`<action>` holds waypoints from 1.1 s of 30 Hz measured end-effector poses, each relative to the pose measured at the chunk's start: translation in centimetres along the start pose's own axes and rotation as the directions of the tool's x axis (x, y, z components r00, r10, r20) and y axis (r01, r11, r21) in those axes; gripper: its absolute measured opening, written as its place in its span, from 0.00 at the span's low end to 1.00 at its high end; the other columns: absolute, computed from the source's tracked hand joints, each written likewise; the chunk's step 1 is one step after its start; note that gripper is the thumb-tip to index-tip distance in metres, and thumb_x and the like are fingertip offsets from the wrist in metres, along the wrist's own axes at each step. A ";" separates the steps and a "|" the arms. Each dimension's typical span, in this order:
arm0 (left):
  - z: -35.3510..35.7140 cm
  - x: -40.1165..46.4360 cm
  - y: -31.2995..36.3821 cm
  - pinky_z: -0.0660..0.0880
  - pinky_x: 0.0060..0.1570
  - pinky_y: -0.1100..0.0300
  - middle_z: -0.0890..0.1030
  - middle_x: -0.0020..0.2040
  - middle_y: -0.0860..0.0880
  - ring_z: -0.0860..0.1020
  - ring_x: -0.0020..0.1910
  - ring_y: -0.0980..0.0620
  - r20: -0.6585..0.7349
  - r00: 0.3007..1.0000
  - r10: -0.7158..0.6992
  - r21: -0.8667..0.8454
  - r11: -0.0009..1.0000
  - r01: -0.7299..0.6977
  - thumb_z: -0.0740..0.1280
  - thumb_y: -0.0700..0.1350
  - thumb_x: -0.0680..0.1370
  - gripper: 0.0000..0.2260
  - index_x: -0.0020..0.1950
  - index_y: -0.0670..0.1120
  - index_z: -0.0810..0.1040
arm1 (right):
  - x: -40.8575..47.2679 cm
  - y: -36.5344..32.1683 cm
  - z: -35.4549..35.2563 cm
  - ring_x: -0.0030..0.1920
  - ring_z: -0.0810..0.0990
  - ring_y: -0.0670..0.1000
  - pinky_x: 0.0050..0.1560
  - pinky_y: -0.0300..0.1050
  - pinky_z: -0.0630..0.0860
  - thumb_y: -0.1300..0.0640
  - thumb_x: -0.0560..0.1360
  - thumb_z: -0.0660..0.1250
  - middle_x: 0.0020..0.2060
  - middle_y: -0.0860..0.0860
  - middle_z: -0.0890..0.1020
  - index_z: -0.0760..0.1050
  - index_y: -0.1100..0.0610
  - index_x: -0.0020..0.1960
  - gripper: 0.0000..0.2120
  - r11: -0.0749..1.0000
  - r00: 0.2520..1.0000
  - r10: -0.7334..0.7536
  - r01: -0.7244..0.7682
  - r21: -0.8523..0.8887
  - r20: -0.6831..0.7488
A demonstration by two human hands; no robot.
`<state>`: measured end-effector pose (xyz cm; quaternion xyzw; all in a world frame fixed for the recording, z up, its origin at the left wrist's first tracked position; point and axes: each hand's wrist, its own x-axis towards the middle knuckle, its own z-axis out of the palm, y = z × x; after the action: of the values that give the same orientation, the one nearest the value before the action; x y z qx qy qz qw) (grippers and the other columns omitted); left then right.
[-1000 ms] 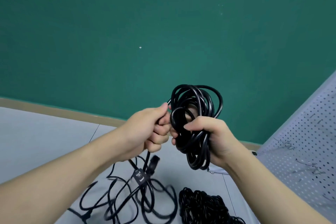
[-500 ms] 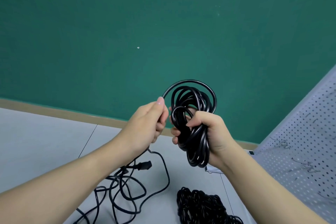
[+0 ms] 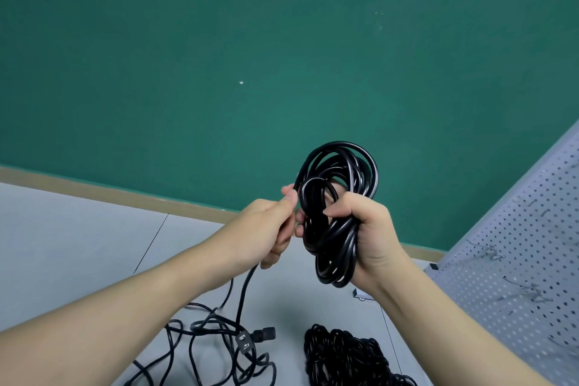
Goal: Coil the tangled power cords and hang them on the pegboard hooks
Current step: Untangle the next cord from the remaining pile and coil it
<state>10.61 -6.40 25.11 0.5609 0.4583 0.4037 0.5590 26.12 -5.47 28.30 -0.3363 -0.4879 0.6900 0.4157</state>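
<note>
green wall (image 3: 219,56) stood behind; right hand (image 3: 369,229) grasped the black coil (image 3: 336,216), left hand (image 3: 266,229) pinched its trailing cord (image 3: 244,294) above the grey floor (image 3: 78,244).

We hold the coil (image 3: 336,213) in our right hand (image 3: 368,229), our left hand (image 3: 266,229) just beside it on its left. Below on the floor (image 3: 78,244), loose cords (image 3: 219,345) lie left of a bundle (image 3: 344,357). The pegboard (image 3: 517,276) stands at right.

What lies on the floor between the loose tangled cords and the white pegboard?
A dense pile of thin black cable, seen in the head view between loose tangled black cords and white perforated pegboard.
</note>
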 end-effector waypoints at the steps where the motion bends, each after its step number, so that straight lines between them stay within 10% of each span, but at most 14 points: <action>1: 0.0 0.0 0.0 0.66 0.30 0.59 0.65 0.24 0.51 0.60 0.25 0.49 0.012 1.000 -0.013 0.043 0.999 0.012 0.50 0.60 0.87 0.29 0.30 0.45 0.63 | 0.0 0.0 0.2 0.36 0.74 0.57 0.32 0.42 0.71 0.61 0.62 0.61 0.45 0.64 0.77 0.85 0.63 0.50 0.21 1.000 1.000 -0.010 0.010 -0.021 -0.005; 8: -0.1 -0.8 -0.1 0.79 0.42 0.57 0.74 0.25 0.44 0.75 0.29 0.45 0.079 0.992 -0.097 0.140 0.986 0.085 0.45 0.71 0.82 0.40 0.23 0.45 0.72 | 0.4 0.7 1.2 0.34 0.76 0.63 0.33 0.47 0.73 0.58 0.64 0.63 0.34 0.67 0.78 0.73 0.75 0.58 0.28 0.997 1.000 -0.005 0.003 -0.079 -0.027; 12: 0.3 -0.8 -0.3 0.78 0.38 0.65 0.79 0.28 0.43 0.78 0.34 0.46 0.094 0.990 -0.103 0.186 0.979 0.084 0.42 0.71 0.80 0.41 0.31 0.42 0.76 | 0.1 -0.2 2.1 0.35 0.82 0.61 0.46 0.55 0.77 0.62 0.66 0.61 0.36 0.59 0.83 0.80 0.66 0.40 0.11 0.996 0.997 -0.011 0.018 0.086 -0.080; 16: 0.3 -0.6 -0.2 0.75 0.49 0.54 0.76 0.27 0.49 0.76 0.32 0.51 0.033 0.999 -0.026 0.330 0.944 0.013 0.43 0.73 0.79 0.37 0.31 0.46 0.74 | 0.8 -3.0 1.3 0.35 0.77 0.55 0.46 0.52 0.77 0.60 0.63 0.61 0.39 0.58 0.77 0.74 0.63 0.46 0.13 0.936 0.966 -0.160 0.214 0.280 -0.204; 21: -0.6 -0.3 -1.1 0.62 0.37 0.54 0.64 0.29 0.49 0.63 0.29 0.48 -0.023 1.000 -0.003 0.515 0.857 0.014 0.48 0.68 0.82 0.30 0.33 0.47 0.63 | 0.8 -6.1 -3.4 0.36 0.73 0.54 0.39 0.45 0.74 0.59 0.63 0.61 0.41 0.56 0.74 0.69 0.60 0.50 0.17 0.841 0.898 -0.267 0.395 0.370 -0.351; 33: -1.7 -1.3 0.6 0.54 0.31 0.57 0.55 0.30 0.50 0.55 0.31 0.50 0.085 0.930 0.357 0.483 0.802 -0.352 0.60 0.55 0.85 0.26 0.33 0.47 0.54 | 0.5 -5.1 -5.5 0.37 0.76 0.52 0.38 0.45 0.75 0.54 0.71 0.68 0.39 0.55 0.77 0.75 0.58 0.44 0.07 0.929 0.872 -0.355 0.369 -0.022 -0.338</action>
<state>8.72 -7.18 25.91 0.7576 0.4353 0.3743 0.3105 31.98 -1.95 31.50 -0.3427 -0.4492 0.5426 0.6216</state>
